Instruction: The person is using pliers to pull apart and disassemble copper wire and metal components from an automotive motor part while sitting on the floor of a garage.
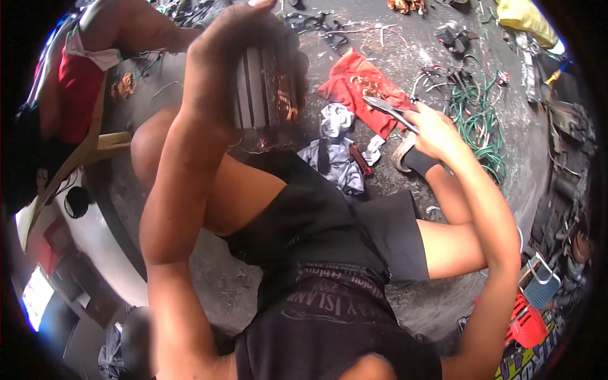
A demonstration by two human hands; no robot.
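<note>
Your left hand (231, 38) is wrapped around the slotted metal core (256, 95), holding it up close to your head above your bent leg, with copper strands (288, 104) showing at its side; your right hand (434, 132) is closed around the handles of the pliers (385, 109), well apart from the core, over the red cloth (345, 71) on the floor. The core looks blurred, so you cannot tell from here exactly how each finger sits on it. It looks heavy enough to twist in one hand, so a firm grip on its solid body, clear of the strands, seems wise before the tool comes near. Resting it against your thigh or the floor would likely steady it better than holding it in the air. Bring the pliers in with the tips pointed away from your left fingers, take a few strands at a time, and pull away from your face, since wire ends can spring. The copper scraps (366, 87) lie on the cloth, within easy reach.
</note>
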